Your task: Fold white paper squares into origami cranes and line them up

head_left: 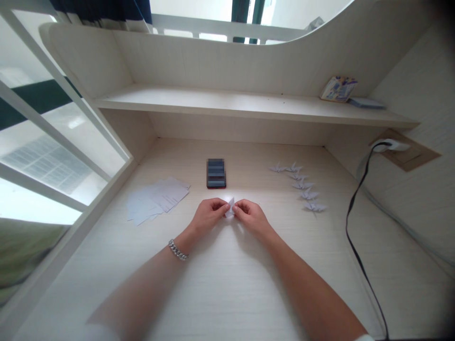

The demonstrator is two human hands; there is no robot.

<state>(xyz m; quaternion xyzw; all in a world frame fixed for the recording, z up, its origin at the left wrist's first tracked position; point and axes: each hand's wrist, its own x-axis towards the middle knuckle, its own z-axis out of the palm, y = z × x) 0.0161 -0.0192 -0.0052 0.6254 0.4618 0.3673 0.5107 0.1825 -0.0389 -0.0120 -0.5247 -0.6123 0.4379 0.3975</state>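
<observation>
A small folded piece of white paper is held up just above the desk, between both hands. My left hand pinches its left side with thumb and fingers. On its right side, my right hand grips in the same way. Fingertips cover part of the folds. To the right lie several white paper cranes in a curved row. Loose sheets of white paper are spread in an overlapping pile at the left. Beyond the hands lies a phone, its screen pixelated.
A shelf crosses the back of the desk, with a colourful box at its right. From a wall socket, a black cable runs down the right side. White rails border the left.
</observation>
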